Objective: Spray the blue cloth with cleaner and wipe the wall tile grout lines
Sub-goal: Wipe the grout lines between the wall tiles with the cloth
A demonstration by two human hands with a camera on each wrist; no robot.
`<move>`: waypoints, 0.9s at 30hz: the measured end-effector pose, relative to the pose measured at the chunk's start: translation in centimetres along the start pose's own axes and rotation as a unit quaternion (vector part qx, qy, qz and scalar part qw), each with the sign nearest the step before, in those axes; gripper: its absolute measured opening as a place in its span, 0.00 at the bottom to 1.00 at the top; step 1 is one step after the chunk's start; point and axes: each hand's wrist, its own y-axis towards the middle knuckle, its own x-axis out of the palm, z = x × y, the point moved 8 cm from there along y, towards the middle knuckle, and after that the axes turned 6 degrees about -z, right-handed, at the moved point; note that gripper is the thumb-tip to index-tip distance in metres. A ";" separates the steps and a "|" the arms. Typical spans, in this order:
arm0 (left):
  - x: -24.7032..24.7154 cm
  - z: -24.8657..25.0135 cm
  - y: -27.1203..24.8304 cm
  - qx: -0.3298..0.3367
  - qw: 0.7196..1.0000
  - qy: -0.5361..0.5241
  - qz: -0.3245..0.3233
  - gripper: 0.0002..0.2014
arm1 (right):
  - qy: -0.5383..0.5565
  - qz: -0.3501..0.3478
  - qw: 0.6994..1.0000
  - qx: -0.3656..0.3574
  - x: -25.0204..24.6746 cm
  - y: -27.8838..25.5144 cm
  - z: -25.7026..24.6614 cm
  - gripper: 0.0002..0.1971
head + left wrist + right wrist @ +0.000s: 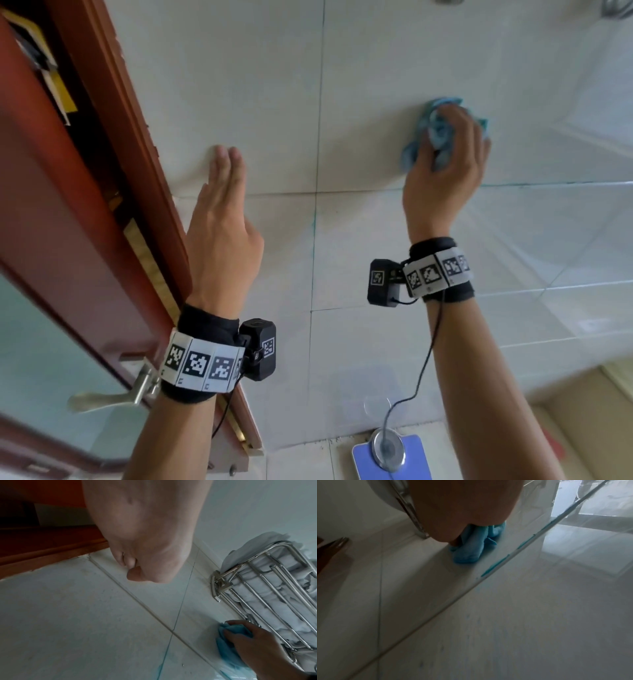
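Both hands meet the wall tile: right hand grips blue cloth.

Pale tiled wall with blue-stained grout lines, blue cloth pressed against it beside the horizontal line, flat left hand resting near its door-frame edge, wire rack mounted above.

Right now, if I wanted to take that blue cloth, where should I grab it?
Probably the loose corner of the blue cloth hanging lower left of the right hand. That hand grips the bunched middle against the wall tile, so come from the lower left, along the wall, and pinch the free corner.
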 end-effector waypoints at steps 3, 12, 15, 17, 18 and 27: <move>-0.1 -0.1 0.1 0.002 1.000 -0.002 -0.017 0.43 | -0.009 -0.028 0.999 -0.023 2.4 -3.6 -2.4 0.22; -0.6 -0.6 -0.3 0.028 0.998 0.011 -0.055 0.41 | 0.036 -0.272 0.952 -0.137 8.2 -21.3 -6.1 0.20; -0.5 -0.8 -0.7 0.031 0.998 0.008 -0.063 0.40 | 0.048 -0.300 0.942 -0.145 7.6 -21.9 -6.2 0.19; -0.3 -0.8 -0.9 0.029 0.997 0.008 -0.068 0.40 | 0.050 -0.258 0.955 -0.135 6.6 -19.4 -6.9 0.15; -0.2 -0.8 -1.0 0.028 0.997 0.007 -0.071 0.40 | 0.044 -0.227 0.965 -0.121 6.2 -17.6 -7.1 0.15; 0.0 -1.2 -1.0 0.041 0.996 0.008 -0.073 0.40 | -0.007 -0.127 0.991 -0.041 6.9 -17.0 -5.6 0.20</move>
